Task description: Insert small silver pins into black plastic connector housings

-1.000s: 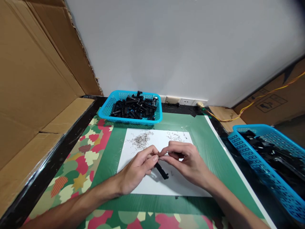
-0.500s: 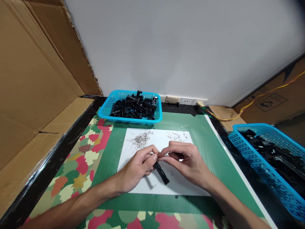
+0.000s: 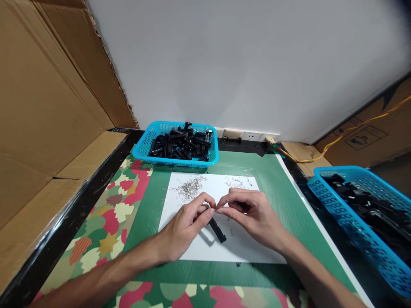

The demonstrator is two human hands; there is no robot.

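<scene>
My left hand [image 3: 188, 222] is closed around the upper end of a slim black plastic part [image 3: 217, 230], whose lower end points down toward me over a white sheet [image 3: 205, 252]. At the held end, my right hand [image 3: 252, 214] pinches with thumb and forefinger right beside the left fingertips. Whatever sits in that pinch is too small to make out. Beyond the hands, a heap of tiny metal pieces [image 3: 190, 188] lies on the sheet's far left, and a thinner scatter of similar pieces [image 3: 236, 182] on its far right.
A blue basket [image 3: 175, 161] full of black plastic parts stands behind the sheet, near the wall. To the right is another blue basket [image 3: 356, 226] with black pieces. Cardboard [image 3: 48, 107] walls the left side. A yellow cable [image 3: 330, 145] runs from the wall sockets [image 3: 251, 136].
The black part has turned in my left hand, and its lower end has shifted slightly left and up. My right fingers have moved a little at the held end.
</scene>
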